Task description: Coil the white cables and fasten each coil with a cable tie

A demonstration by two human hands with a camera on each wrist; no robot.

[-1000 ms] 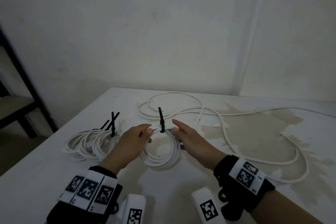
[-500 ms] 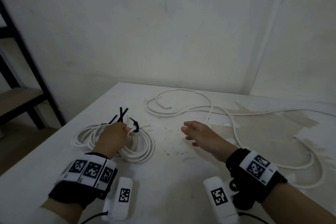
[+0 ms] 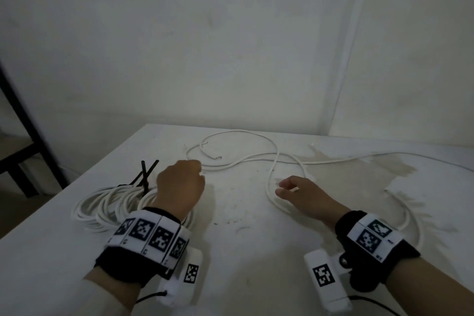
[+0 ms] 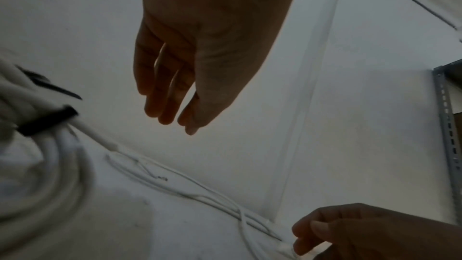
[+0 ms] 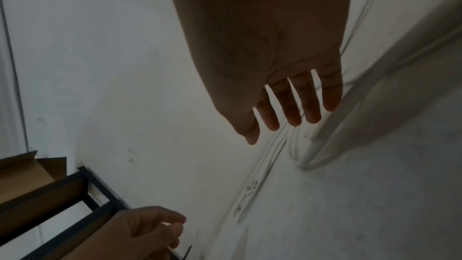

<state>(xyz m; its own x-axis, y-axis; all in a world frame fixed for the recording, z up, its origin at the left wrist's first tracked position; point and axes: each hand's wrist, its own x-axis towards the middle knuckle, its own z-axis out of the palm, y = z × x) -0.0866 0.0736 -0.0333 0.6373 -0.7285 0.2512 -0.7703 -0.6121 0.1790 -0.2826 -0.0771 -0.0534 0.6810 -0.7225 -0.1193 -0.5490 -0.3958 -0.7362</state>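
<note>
Tied coils sitting at the left, loose cable still waiting at the right.

Going left to right, I am seeing the coils lying bundled on the surface, black ties standing up from them, so I am judging those as done. My left hand is hovering just beside them with its grip released, fingers hanging loosely and holding nothing, as the left wrist view is showing. My right hand is hanging over the loose cable with its grip likewise released, fingers spread and relaxed. That cable is sprawling uncoiled across the far and right side, so coiling and tying it is what I am reckoning remains. I am seeing no containers on the surface.
</note>
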